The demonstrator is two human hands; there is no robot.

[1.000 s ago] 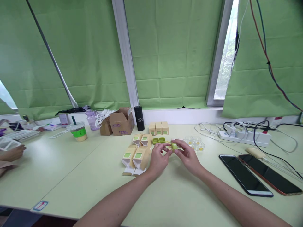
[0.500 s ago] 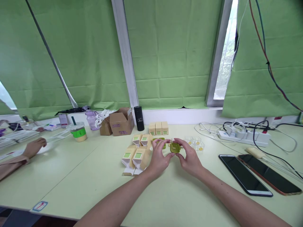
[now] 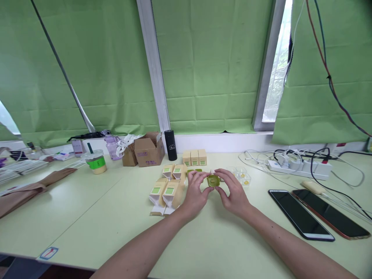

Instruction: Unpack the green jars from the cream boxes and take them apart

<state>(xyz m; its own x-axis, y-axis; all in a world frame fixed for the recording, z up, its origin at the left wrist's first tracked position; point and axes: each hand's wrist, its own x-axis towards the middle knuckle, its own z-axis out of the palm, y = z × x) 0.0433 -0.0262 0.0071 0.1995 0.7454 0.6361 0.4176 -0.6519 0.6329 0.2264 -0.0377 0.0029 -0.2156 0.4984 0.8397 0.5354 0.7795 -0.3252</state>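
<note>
Between my two hands is a small olive-green square box [image 3: 213,180], its hollow side facing me. My left hand [image 3: 197,193] pinches its left edge with thumb and fingers. On the opposite edge, my right hand [image 3: 233,192] grips it the same way. Partly hidden behind my left fingers lies another green piece [image 3: 194,170] on the table. Left of my hands stand several small tan cartons [image 3: 171,190] with green labels and open flaps. Behind my right hand sits a clear plastic tray [image 3: 241,175] with yellow bits in its cups.
At the back are closed tan cartons [image 3: 194,157], a black flask [image 3: 171,145], a cardboard box [image 3: 149,150] and a drink cup [image 3: 97,162]. To the right lie two phones [image 3: 301,215] and a power strip [image 3: 300,169] with cables. Another person's arm [image 3: 37,188] reaches in from the left.
The green box has been turned so its hollow side faces me; both hands keep hold of it. The other person's arm has moved further in over the table at left.
</note>
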